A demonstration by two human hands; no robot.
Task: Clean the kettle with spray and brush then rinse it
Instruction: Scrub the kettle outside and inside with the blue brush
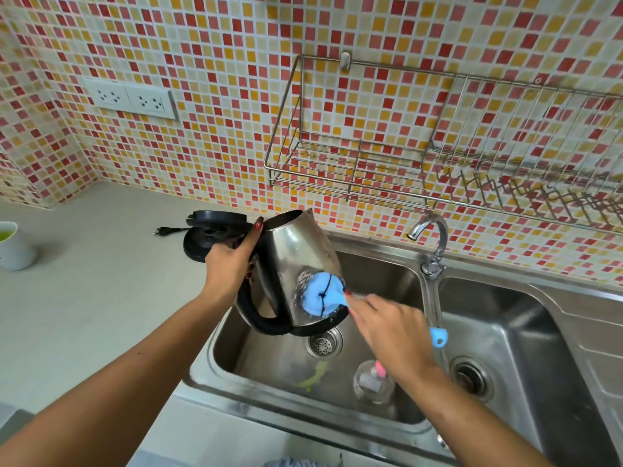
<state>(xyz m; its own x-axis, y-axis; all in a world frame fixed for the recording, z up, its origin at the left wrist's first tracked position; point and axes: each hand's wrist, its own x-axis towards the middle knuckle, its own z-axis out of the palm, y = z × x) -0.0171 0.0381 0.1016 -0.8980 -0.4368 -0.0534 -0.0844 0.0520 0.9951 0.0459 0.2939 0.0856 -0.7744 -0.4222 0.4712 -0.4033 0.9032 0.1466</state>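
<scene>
Kettle (296,261) of brushed steel with a black loop handle, held tilted above the left basin of a double sink (219,394), mouth raised toward the tiled wall and base lowered toward the drain strainer (323,342). Its side is shiny and streaked, with a dull wet patch around the brush.

From left to right:
- A white cup (13,246) holding green liquid stands on the counter, cut off by the frame edge.
- A black plug (161,230) lies on the counter.
- Round black parts (209,237) sit behind the left hand (232,261). Whether they are lid or base cannot be told.
- The left hand's fingers curl round the top of the handle, and the thumb lies along the rim.
- The blue brush (322,294) head presses against the lower wall of the kettle.
- The right hand (394,332) is blurred and closes round the brush shaft, hiding most of it. Only the blue handle tip shows beyond the hand.
- A clear bottle (372,382) with a pink top lies in the basin, partly hidden under the right wrist.
- The tap (431,244) rises between the basins.
- A wire rack (371,156) hangs on the wall above, cut off at the right.
</scene>
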